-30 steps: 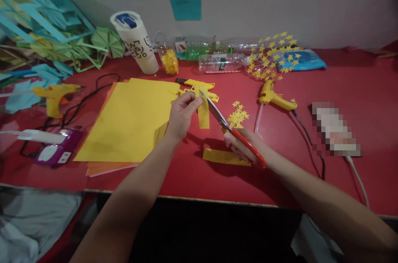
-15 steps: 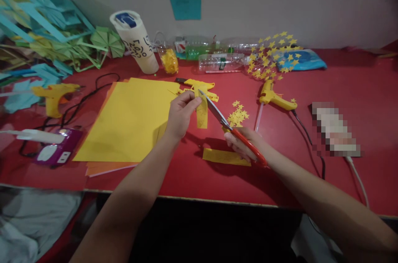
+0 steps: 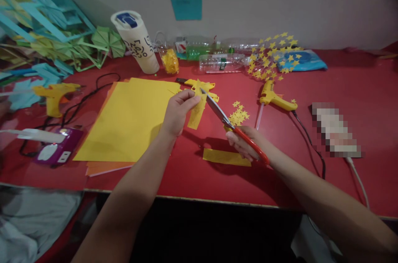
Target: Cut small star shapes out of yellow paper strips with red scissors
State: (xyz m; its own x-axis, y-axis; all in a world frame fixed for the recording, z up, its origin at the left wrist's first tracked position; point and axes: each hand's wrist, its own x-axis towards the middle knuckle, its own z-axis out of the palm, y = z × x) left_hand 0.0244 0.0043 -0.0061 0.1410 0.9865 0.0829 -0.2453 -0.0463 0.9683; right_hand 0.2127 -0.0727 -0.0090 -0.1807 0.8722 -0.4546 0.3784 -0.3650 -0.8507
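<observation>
My left hand (image 3: 180,109) pinches a yellow paper strip (image 3: 197,114) between thumb and fingers, above the red table. Red-handled scissors (image 3: 245,138) are in my right hand (image 3: 244,143), their blades pointing up and left. The blade tips meet the strip's upper part, close to my left thumb; whether they are cutting into it I cannot tell. A second yellow strip (image 3: 226,157) lies flat below my right hand. Just beyond the scissors is a small pile of cut paper stars (image 3: 239,114). Behind the held strip rest a yellow cutter (image 3: 205,85) and paper scraps, partly hidden.
Yellow sheets (image 3: 124,122) are stacked on the left, near a purple power socket (image 3: 59,147) and a glue gun (image 3: 54,95). Another glue gun (image 3: 276,98) and a blurred-out phone (image 3: 336,130) are on the right. A tumbler (image 3: 137,43) and plastic bottles (image 3: 220,63) stand or lie behind.
The held strip has tilted, its lower end swinging left. My left hand has shifted slightly left, and the scissors slightly right.
</observation>
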